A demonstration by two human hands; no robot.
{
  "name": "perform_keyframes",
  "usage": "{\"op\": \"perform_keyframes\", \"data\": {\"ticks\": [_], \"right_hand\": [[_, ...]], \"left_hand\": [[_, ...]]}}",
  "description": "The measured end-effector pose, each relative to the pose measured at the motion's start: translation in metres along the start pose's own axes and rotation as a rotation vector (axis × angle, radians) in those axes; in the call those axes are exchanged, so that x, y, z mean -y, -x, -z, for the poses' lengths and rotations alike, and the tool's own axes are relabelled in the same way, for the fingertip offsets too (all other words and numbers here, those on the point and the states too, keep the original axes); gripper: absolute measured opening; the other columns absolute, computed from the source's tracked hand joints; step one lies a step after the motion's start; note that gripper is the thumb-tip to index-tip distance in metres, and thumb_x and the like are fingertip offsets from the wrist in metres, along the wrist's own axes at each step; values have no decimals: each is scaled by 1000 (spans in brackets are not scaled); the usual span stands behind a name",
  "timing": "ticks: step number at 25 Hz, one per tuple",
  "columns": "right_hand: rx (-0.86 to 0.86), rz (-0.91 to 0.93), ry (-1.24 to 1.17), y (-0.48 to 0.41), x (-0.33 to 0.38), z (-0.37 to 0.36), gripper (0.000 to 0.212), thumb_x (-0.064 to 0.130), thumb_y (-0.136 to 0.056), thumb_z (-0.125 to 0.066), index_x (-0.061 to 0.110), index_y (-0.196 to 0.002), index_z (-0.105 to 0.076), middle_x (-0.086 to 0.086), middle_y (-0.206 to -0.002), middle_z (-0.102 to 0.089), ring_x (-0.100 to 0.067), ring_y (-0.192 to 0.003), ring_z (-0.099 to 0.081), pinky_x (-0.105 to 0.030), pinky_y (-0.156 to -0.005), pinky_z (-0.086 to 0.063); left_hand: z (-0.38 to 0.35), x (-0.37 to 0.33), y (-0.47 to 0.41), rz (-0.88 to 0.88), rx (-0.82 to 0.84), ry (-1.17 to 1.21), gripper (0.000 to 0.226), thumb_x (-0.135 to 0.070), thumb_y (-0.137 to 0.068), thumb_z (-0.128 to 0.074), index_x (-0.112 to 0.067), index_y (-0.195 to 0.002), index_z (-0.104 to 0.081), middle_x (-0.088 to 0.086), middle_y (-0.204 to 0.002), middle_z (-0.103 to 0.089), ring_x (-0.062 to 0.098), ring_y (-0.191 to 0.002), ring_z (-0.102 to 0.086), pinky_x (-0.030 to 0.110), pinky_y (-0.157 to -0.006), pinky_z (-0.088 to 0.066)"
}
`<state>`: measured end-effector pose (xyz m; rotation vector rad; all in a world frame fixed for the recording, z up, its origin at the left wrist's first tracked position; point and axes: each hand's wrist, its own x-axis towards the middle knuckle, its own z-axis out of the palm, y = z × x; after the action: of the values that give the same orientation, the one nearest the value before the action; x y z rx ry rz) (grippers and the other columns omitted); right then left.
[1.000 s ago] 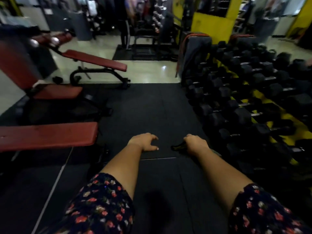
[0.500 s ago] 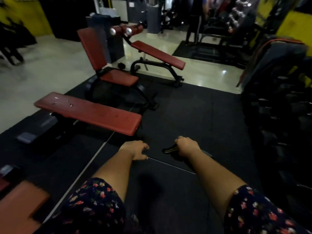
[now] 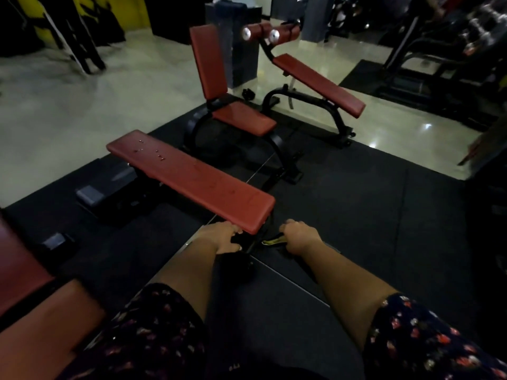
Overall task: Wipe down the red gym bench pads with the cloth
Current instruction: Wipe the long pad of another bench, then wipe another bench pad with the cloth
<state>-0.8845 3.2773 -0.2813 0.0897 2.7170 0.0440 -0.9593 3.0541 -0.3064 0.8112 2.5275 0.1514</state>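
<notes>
Red glossy vinyl: flat bench pad [image 3: 189, 179], long, rectangular, droplets on its far half, sits over black rubber floor mats [image 3: 356, 215]. Left hand [image 3: 222, 238] is at its near end, fingers curled; can't tell if it grips anything. Right hand [image 3: 300, 238] is clenched on a dark, yellow-edged strip [image 3: 273, 240], cloth or not unclear; further back, upright seat bench [image 3: 233, 116] and sloped bench [image 3: 318, 83].

Dim on my feed. Ceiling-light glare spots the pale floor [image 3: 82, 111] beyond the flat red bench [image 3: 192, 176]; the black mat [image 3: 356, 204] beside it swallows detail. Edges bend; machines [image 3: 439, 50] far right blur.
</notes>
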Motion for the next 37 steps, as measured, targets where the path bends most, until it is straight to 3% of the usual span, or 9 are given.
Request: {"op": "perform_keyframes", "data": {"ticks": [10,23,31,37], "right_hand": [[11,77,33,-112,34,40,32,13,-91,-56,8,-122,-55,-8,-128,-52,-30,-118,-53,-44,-93,-50],[-14,174,-5,-317,4,146,34,19,-88,-62,21,-121,-58,-6,-124,-48,-30,-116,-50,-43,-86,-47],[17,127,-16,-389,-5,163,41,14,-91,-58,24,-130,-52,-4,-129,-45,-29,-119,-48,-46,-89,-46],[33,-67,-37,-438,-19,175,44,10,-93,-53,24,-134,-48,-5,-133,-42,-30,-122,-45,-48,-91,-47]], "left_hand": [[22,82,-40,154,-19,83,62,-48,-89,-61,-29,-145,-43,-1,-140,-49,19,-127,-50,38,-101,-45],[122,157,-214,265,-14,126,63,-48,-86,-63,-36,-144,-42,-7,-145,-44,17,-133,-43,39,-108,-38],[150,195,-280,228,41,48,65,-51,-86,-62,-35,-145,-40,-5,-145,-45,20,-131,-46,43,-105,-42],[187,221,-361,19,32,22,65,-50,-87,-62,-33,-145,-40,0,-142,-46,23,-128,-48,41,-102,-44]]}}
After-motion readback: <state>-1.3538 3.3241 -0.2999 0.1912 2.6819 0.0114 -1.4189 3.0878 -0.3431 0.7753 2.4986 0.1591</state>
